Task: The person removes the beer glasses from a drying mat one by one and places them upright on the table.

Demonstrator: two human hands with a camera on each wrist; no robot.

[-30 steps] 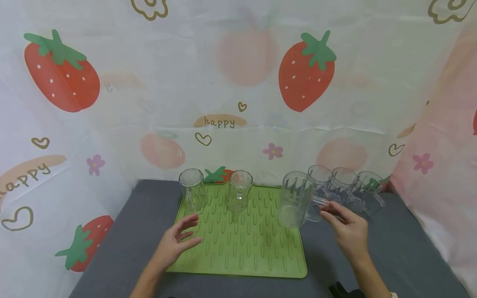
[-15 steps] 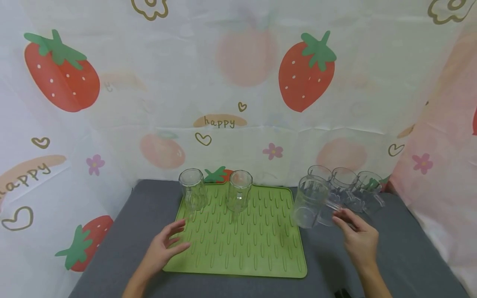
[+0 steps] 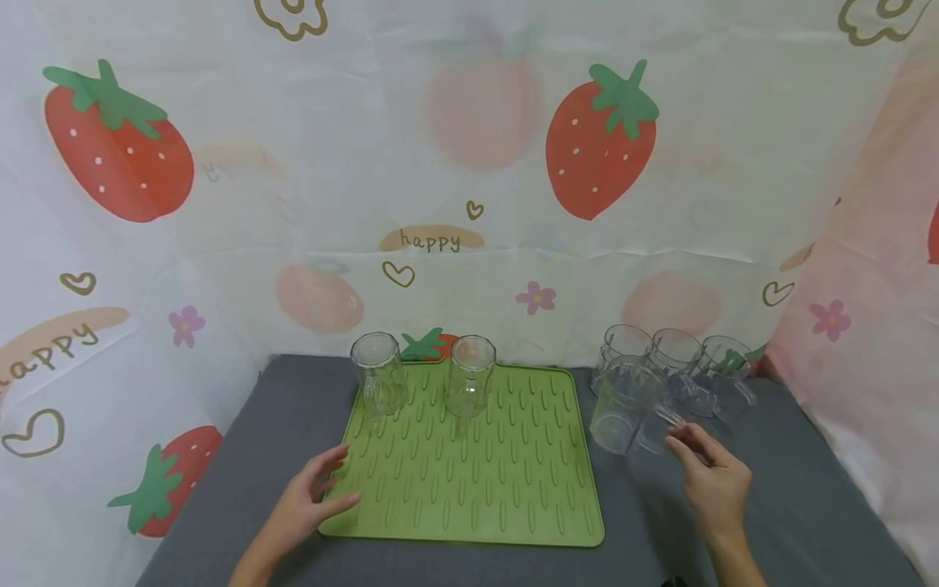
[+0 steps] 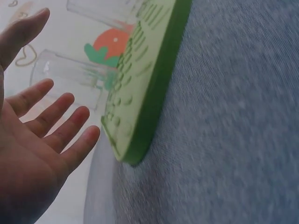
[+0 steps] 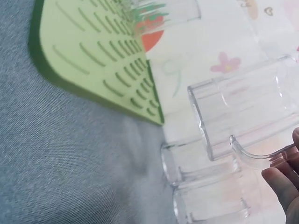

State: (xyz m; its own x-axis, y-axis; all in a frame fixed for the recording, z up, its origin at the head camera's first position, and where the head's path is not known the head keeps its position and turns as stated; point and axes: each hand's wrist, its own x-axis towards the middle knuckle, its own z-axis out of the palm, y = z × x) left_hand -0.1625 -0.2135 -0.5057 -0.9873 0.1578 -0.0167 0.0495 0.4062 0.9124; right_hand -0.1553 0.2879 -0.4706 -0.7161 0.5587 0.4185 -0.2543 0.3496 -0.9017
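Observation:
My right hand [image 3: 715,477] pinches the handle of a clear mug [image 3: 619,420], fingertips and thumb together on it. In the right wrist view the held mug [image 5: 247,105] appears raised over the grey table, just right of the green ribbed mat [image 3: 506,497]. Behind it, overlapped in the head view, stand three more clear mugs, the middle one [image 3: 676,350] among them. My left hand [image 3: 301,497] hovers at the mat's left front corner, fingers spread and relaxed, holding nothing. Two clear mugs stand at the back of the mat, one at its left corner [image 3: 379,383] and another [image 3: 471,379] nearer the middle.
A grey cloth [image 3: 800,497] covers the table around the mat. Behind and at both sides hangs a white curtain [image 3: 469,179] printed with strawberries, hearts and flowers. The back row of mugs sits close to this curtain on the right.
The right hand has carried its mug rightward and slightly nearer, from over the mat's right edge to beside the mat. My left hand has drawn back left and toward the front.

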